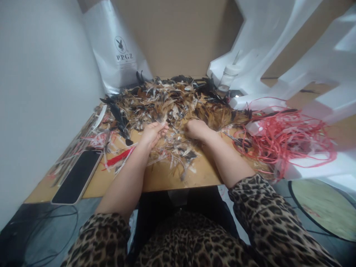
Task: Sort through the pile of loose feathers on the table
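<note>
A big heap of brown, black and white feathers (178,100) covers the far half of a small wooden table (164,178). My left hand (152,133) rests at the heap's near edge, fingers pinched together on a pale feather (161,119). My right hand (196,129) lies just to its right, curled into a loose fist among the feathers; what it holds is hidden. Loose feather scraps lie under and between both hands.
A dark phone (76,177) lies at the table's left front. A tangle of red string (283,137) sits at the right. A silver bag (116,48) leans at the back left, a small white bottle (229,76) and white plastic furniture (292,55) at the back right.
</note>
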